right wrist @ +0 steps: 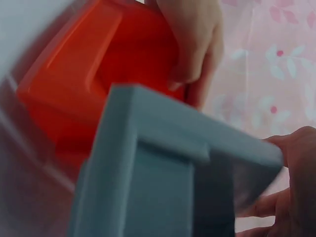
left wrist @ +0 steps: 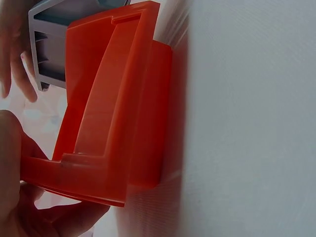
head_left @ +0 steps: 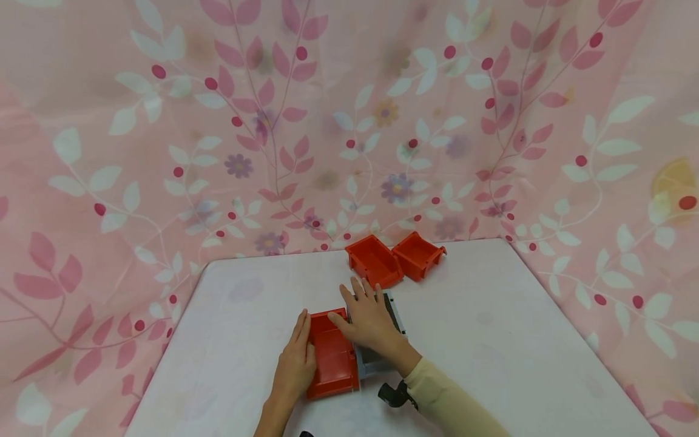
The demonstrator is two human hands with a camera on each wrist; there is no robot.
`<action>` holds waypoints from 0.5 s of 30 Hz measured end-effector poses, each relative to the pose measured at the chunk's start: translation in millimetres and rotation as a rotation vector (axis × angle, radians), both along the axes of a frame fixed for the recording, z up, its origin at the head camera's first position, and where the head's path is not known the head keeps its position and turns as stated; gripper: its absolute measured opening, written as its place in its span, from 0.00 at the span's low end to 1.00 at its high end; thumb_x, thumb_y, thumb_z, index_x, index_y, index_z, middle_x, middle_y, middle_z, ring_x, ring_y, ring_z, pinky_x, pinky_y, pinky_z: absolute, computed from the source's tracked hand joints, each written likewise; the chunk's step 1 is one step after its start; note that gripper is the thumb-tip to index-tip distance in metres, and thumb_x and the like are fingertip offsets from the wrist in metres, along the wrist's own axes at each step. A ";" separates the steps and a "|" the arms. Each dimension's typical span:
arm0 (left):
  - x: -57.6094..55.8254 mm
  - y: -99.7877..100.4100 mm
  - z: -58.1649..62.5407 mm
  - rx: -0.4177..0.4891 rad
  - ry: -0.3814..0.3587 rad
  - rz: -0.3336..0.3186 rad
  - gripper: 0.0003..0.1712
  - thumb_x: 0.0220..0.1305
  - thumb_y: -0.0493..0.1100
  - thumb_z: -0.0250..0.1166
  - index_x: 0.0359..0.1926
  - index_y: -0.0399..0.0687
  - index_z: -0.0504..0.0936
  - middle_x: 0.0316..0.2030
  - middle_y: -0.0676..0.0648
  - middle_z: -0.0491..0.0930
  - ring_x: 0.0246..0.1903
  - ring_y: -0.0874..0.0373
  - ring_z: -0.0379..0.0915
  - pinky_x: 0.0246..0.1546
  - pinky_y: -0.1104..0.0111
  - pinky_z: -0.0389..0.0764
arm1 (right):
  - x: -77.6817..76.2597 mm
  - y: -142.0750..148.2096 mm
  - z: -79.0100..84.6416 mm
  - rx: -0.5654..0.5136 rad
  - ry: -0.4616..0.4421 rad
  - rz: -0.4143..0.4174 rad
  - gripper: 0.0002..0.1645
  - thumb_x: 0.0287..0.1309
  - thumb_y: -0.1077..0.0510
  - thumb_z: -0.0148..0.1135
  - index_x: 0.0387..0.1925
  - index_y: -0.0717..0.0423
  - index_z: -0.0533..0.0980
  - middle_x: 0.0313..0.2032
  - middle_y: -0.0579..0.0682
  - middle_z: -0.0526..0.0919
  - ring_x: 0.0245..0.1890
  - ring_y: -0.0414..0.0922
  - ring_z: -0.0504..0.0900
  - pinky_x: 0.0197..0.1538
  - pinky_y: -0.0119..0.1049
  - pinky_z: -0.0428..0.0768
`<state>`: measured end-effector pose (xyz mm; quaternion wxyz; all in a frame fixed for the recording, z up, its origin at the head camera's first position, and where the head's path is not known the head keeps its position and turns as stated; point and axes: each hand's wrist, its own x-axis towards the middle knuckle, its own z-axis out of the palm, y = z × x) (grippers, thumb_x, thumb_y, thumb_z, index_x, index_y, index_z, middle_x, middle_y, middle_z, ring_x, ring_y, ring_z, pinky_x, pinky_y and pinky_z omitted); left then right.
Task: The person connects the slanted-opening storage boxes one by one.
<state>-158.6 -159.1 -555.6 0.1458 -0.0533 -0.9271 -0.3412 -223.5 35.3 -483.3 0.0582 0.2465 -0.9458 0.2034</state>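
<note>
- Closest to me in the head view, a pale sleeve [head_left: 450,397] comes in from the lower right, with a black device [head_left: 394,395] beside its cuff.
- My left hand [head_left: 295,364] lies along the left side of the near red bin [head_left: 334,358]. Its grip is clenched on that bin's wall: from the right wrist I see the thumb inside, and from the left wrist, fingers on the outside.
- The near red bin sits on the desk [head_left: 491,346] with its hollow facing up, between my two hands.
- Right beside it, on its right, I have the grey bin [head_left: 377,366]; I can't tell whether the two touch.
- My right hand [head_left: 374,321] is over the grey bin, its grip released: the fingers are spread and fairly straight, the thumb reaching across the near red bin's far right corner. I can't tell how firmly it meets the grey bin.
- Past my right fingertips, near the desk's back edge, I see two more red bins side by side, the left far bin [head_left: 375,261] and the right far bin [head_left: 416,256].
- Behind everything I see a pink cloth [head_left: 349,91] printed with leaves, berries and flowers.
</note>
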 end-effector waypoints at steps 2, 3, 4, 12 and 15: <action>0.3 0.5 -0.7 0.004 0.001 -0.002 0.37 0.71 0.31 0.55 0.79 0.38 0.61 0.79 0.43 0.57 0.59 0.40 0.77 0.44 0.52 0.86 | -0.5 -6.7 -3.4 0.027 -0.004 -0.002 0.46 0.71 0.33 0.53 0.77 0.58 0.65 0.77 0.64 0.60 0.77 0.65 0.54 0.74 0.67 0.45; 0.5 0.6 -1.2 0.005 0.003 -0.004 0.37 0.71 0.31 0.55 0.79 0.38 0.61 0.79 0.42 0.57 0.59 0.39 0.77 0.44 0.52 0.86 | -0.6 -9.5 -5.1 0.039 0.000 -0.003 0.46 0.71 0.33 0.53 0.76 0.59 0.66 0.76 0.65 0.61 0.77 0.65 0.55 0.74 0.68 0.46; 0.9 0.9 -1.3 0.009 0.002 -0.005 0.37 0.71 0.30 0.55 0.79 0.38 0.61 0.79 0.42 0.58 0.58 0.39 0.77 0.42 0.52 0.86 | -0.8 -12.0 -6.9 0.051 0.003 -0.005 0.46 0.71 0.33 0.53 0.76 0.60 0.66 0.76 0.65 0.62 0.77 0.65 0.55 0.74 0.68 0.46; 0.9 0.7 -0.1 -0.003 -0.003 0.004 0.37 0.71 0.30 0.56 0.79 0.38 0.61 0.79 0.43 0.58 0.44 0.46 0.80 0.33 0.64 0.83 | -0.2 -23.0 -12.3 0.119 0.039 -0.049 0.47 0.72 0.33 0.53 0.75 0.65 0.65 0.74 0.66 0.65 0.75 0.65 0.58 0.74 0.69 0.46; 0.4 0.0 1.4 -0.007 -0.004 0.008 0.37 0.71 0.30 0.55 0.79 0.38 0.60 0.79 0.43 0.58 0.40 0.49 0.78 0.34 0.64 0.83 | -0.5 -24.7 -12.3 0.122 0.034 -0.054 0.48 0.72 0.34 0.53 0.75 0.65 0.63 0.74 0.65 0.65 0.75 0.65 0.58 0.74 0.68 0.46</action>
